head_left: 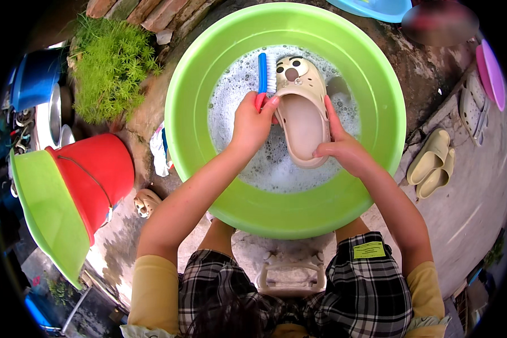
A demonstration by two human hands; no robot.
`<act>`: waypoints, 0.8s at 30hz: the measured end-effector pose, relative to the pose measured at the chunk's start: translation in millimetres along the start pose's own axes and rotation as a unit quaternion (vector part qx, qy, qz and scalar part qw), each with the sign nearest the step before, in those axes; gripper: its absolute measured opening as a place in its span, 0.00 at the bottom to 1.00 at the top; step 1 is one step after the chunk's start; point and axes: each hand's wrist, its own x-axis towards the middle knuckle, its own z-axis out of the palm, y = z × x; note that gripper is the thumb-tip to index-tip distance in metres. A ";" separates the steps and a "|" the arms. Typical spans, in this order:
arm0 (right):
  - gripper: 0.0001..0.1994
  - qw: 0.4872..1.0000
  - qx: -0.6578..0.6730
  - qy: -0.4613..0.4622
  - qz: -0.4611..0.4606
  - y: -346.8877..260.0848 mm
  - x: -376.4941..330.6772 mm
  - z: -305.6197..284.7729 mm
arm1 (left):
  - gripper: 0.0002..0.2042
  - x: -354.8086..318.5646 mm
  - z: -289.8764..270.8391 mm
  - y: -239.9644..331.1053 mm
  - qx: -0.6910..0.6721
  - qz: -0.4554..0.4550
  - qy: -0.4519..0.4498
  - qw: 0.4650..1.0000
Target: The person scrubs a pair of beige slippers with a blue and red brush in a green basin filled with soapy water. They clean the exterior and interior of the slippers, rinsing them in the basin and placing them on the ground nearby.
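Your thighs, in checked shorts (pixel 366 287), flank the near side of the green basin (pixel 287 219), with a pale stool-like piece (pixel 292 275) between them. Over the basin, your right hand (pixel 346 149) grasps the beige clog (pixel 303 127) by its right side, thumb at the heel rim. Your left hand (pixel 255 119) is closed around the red handle of the blue brush (pixel 263 73), its thumb by the clog's left edge. The white bristles face the clog's toe; you can't tell whether they touch. The clog sits above the basin's foamy water (pixel 222 104), opening toward you, its cartoon-faced toe pointing away.

Left of the basin you have a small tan clog (pixel 146 203), a white cloth (pixel 159 152) and a tipped red bucket (pixel 104 169) against a green tub (pixel 48 203). Right of the basin lies a beige pair of clogs (pixel 432 163). Beyond its far left are a leafy plant (pixel 110 70) and bricks (pixel 163 14); beyond its far right, a blue basin (pixel 377 8).
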 end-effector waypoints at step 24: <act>0.38 0.919 -0.277 0.281 0.023 32.9 92.0 -8.9 | 0.16 35.1 -35.4 -44.0 0.356 0.055 0.074 0.930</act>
